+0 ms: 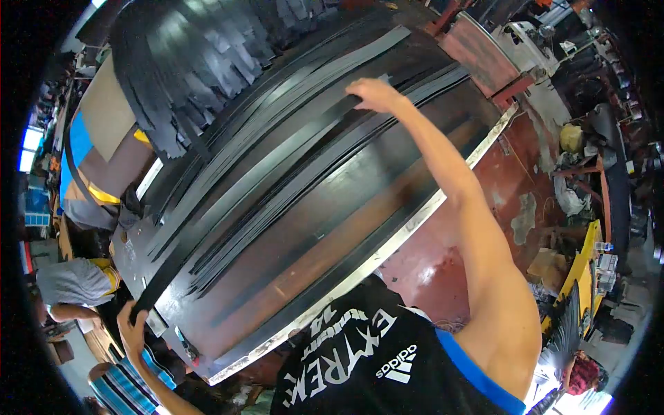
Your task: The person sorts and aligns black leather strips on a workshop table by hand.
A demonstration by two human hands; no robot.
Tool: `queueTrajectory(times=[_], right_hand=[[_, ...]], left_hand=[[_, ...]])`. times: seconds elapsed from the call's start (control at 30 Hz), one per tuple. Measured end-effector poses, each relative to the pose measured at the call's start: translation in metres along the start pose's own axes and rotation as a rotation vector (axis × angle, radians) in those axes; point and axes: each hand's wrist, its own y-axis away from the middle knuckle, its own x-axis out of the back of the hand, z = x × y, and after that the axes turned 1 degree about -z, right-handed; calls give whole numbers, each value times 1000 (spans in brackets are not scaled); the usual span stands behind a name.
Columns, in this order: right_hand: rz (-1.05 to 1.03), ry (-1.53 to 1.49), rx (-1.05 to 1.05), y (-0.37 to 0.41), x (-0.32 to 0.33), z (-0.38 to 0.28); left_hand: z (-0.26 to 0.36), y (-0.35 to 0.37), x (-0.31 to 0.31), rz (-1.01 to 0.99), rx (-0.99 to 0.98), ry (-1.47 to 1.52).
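1. The right arm reaches far forward over the table, nearly straight from shoulder to wrist, bare to the shoulder.
2. The right hand [373, 93] lies palm down on the far part of the long flat black strip of rubber-like material [200, 238]. Its fingers curve down onto the strip. Whether they pinch it or only press on it cannot be told.
3. The left arm is bent and comes up from the lower left, forearm raised.
4. The left hand [131, 324] is closed around the near end of the same strip, at the table's near left corner, with the fingers wrapped over it.
5. The strip runs slantwise between the two hands across the wide black-topped work table with a pale metal edge [387, 249]. It lies among many similar black strips set side by side.
6. A heap of loose black strip ends [187, 62] hangs over the table's far side.
7. Left of the table, a person in a grey shirt [72, 282] bends over.
8. A blue-striped garment [121, 387] shows just beneath the left hand.
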Motion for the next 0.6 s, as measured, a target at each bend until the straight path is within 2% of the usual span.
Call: queueTrajectory(times=[0.07,0.1,0.13,0.2,0.23,0.27,0.33,0.37,0.4,0.47,0.53,0.6], right_hand=[[-19,87,-79,17,21,35],[28,110,-73,26,27,55],[74,133,-64,35,32,76],[44,195,-102,51,55,112],[30,217,-94,58,68,124],[10,233,-87,66,79,131],[42,230,54,80,92,131],[59,233,107,90,107,123],[78,234,161,105,118,112],[89,308,107,136,127,110],[-12,346,87,170,133,91],[-212,411,15,204,124,94]], left_hand=[[-7,15,10,-161,69,42],[-28,30,-1,-46,121,60],[-36,37,1,-131,120,24],[-61,70,-16,13,85,45],[-48,78,-11,-170,163,135],[-57,93,-19,-146,169,157],[-67,116,-21,-238,279,114],[-94,128,-26,-268,279,163],[-89,139,-32,-234,246,76],[-92,158,-38,-296,367,98],[-105,184,-57,-267,386,225],[-102,193,-65,-443,412,198]])
